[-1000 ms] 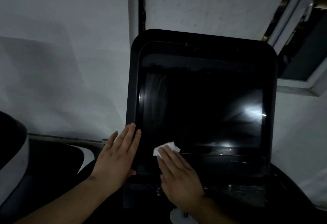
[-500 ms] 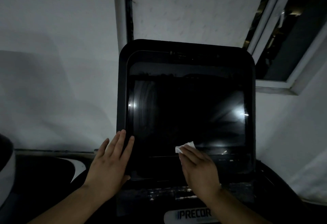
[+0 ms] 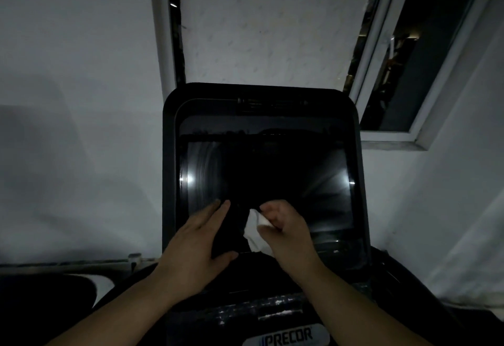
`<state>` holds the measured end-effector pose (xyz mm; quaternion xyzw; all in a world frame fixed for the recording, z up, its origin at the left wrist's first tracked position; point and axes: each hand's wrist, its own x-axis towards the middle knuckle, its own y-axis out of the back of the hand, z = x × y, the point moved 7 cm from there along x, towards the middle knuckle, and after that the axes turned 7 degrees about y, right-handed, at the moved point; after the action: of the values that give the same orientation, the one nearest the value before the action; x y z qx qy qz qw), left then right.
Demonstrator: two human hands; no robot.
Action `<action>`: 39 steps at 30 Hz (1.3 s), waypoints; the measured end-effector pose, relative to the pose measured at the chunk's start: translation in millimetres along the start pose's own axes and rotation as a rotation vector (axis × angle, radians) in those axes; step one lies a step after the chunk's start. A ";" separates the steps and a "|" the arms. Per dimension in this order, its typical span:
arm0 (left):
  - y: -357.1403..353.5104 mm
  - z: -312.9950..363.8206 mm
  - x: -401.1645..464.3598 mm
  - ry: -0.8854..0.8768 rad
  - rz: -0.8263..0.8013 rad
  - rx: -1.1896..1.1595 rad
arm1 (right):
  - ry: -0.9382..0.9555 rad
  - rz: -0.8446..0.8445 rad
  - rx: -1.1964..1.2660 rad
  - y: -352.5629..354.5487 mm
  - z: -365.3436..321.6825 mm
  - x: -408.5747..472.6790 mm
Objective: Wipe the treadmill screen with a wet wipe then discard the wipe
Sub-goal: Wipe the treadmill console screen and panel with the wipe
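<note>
Pinching a crumpled white wet wipe in its curled grip, the right hand holds it against the near edge of the glossy black rounded-rectangle treadmill screen; the left hand, fingers flat and spread, rests on the screen's near-left corner; streaky smears catch light at the glass's left side.

dark treadmill console, PRECOR badge
</note>
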<state>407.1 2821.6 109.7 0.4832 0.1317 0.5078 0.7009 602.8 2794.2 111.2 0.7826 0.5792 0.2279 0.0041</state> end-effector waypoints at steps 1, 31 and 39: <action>0.2 3.0 1.2 0.022 -0.034 -0.088 | -0.017 -0.011 0.040 0.1 0.4 -1.4; 22.3 80.7 51.3 -0.021 -0.078 0.060 | 0.436 -0.004 -0.953 68.4 -92.5 -2.1; 31.2 103.9 40.2 -0.012 -0.065 0.248 | 0.461 -0.020 -1.128 96.3 -105.8 -23.2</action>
<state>477.1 2799.4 199.1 0.5647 0.2051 0.4616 0.6527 646.5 2714.2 223.9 0.5849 0.3623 0.6633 0.2944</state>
